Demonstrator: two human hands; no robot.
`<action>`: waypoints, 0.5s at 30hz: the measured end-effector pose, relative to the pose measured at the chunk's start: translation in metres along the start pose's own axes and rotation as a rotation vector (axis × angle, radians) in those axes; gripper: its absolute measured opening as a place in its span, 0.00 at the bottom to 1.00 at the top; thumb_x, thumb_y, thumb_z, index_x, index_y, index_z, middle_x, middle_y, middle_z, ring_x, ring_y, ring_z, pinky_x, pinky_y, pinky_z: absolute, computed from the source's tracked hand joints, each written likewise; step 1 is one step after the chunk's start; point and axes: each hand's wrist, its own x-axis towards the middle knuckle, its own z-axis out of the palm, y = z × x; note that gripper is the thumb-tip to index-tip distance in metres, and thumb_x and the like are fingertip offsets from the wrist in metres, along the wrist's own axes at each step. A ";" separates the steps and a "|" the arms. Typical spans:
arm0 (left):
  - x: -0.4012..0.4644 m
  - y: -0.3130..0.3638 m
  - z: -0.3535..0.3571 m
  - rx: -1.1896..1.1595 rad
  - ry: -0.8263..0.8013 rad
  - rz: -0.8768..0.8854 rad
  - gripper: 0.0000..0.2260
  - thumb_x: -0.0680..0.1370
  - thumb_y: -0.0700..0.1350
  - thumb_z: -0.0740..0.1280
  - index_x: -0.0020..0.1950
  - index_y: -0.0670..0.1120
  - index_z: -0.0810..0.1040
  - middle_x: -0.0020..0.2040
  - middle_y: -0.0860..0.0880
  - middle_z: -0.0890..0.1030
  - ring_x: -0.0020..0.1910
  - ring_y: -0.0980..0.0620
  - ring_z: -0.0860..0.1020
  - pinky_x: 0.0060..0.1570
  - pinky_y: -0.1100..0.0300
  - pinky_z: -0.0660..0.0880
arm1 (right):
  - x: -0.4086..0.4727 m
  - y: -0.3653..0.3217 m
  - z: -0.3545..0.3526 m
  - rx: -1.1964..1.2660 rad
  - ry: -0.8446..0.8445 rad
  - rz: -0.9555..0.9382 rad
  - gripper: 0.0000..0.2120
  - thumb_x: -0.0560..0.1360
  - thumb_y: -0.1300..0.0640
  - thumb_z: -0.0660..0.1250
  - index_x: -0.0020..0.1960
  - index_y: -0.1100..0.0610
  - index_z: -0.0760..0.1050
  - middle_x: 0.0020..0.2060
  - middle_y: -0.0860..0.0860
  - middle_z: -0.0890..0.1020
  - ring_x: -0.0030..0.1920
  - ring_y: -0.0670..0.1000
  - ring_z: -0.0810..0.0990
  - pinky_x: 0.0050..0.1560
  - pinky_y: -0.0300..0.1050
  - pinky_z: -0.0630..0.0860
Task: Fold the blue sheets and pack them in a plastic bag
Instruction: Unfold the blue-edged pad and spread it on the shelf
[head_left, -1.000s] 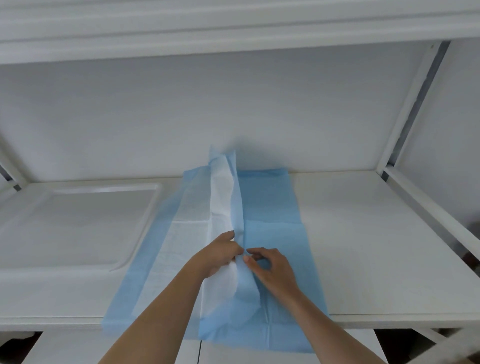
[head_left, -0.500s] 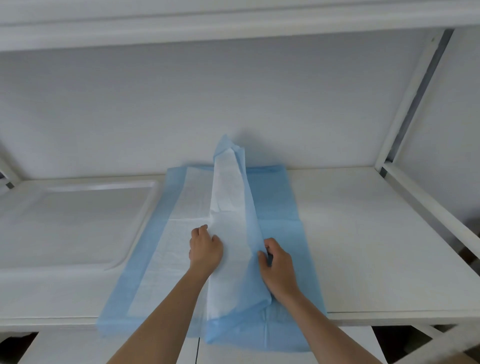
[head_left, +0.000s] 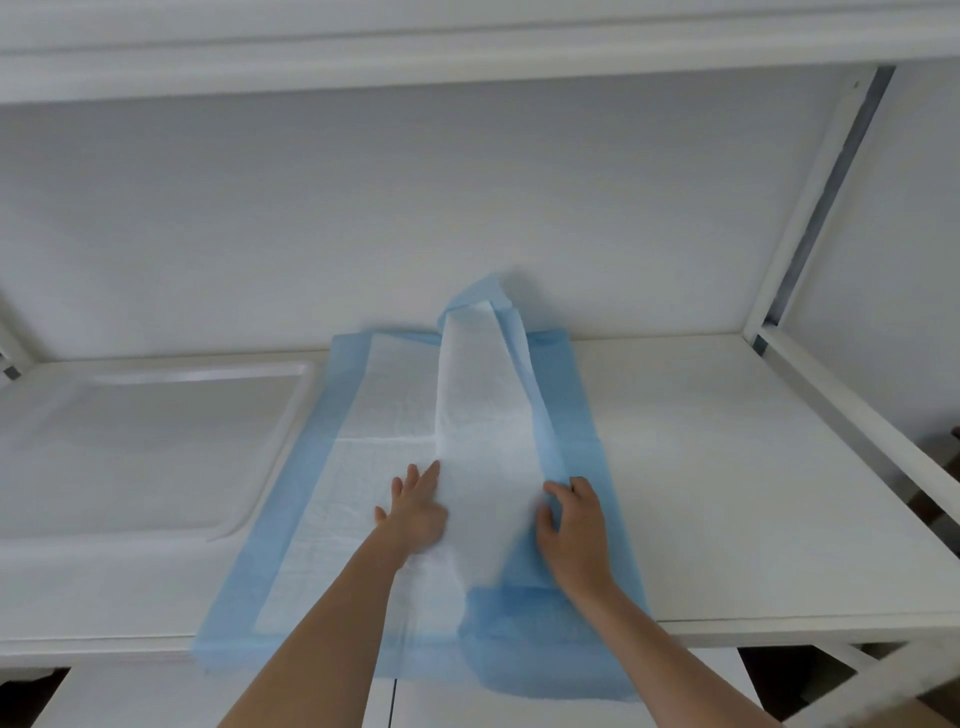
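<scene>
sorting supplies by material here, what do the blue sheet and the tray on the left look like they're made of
The blue sheet looks like a thin matte non-woven or plastic film backing with a white quilted, paper-like padded face; it creases softly and lets light through at the edges. The tray looks like moulded white plastic: glossy raised rim, rounded corners. Neither is certain from sight alone.

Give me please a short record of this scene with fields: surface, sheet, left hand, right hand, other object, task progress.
surface: white shelf
sheet: blue sheet spread open, white inner side up, its middle panel raised in a ridge, near edge hanging over the shelf front
left hand: left hand flat, fingers straight, pressing the white side
right hand: right hand fingers curled on the blue edge of the raised panel
other object: white tray to the left, its right rim under the sheet
task progress: folding not finished; no plastic bag in view
</scene>
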 end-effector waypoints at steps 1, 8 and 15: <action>0.001 0.001 0.001 0.036 -0.003 -0.009 0.30 0.80 0.42 0.53 0.78 0.56 0.43 0.78 0.52 0.38 0.77 0.48 0.38 0.72 0.40 0.38 | 0.000 -0.001 -0.003 -0.054 -0.030 0.010 0.16 0.76 0.59 0.66 0.61 0.64 0.75 0.57 0.58 0.73 0.61 0.58 0.71 0.61 0.41 0.64; 0.001 0.005 0.008 0.227 -0.048 -0.038 0.37 0.76 0.69 0.54 0.77 0.59 0.38 0.77 0.49 0.32 0.76 0.46 0.34 0.70 0.35 0.41 | 0.006 0.017 -0.037 -0.334 0.016 0.071 0.26 0.73 0.49 0.67 0.66 0.61 0.68 0.64 0.55 0.68 0.63 0.58 0.66 0.60 0.49 0.68; 0.003 0.012 0.005 0.297 -0.086 -0.053 0.33 0.76 0.68 0.54 0.75 0.65 0.38 0.76 0.47 0.31 0.76 0.42 0.35 0.67 0.30 0.46 | 0.017 0.037 -0.068 -0.392 0.080 0.112 0.23 0.73 0.55 0.69 0.65 0.60 0.68 0.65 0.54 0.67 0.60 0.58 0.67 0.57 0.50 0.71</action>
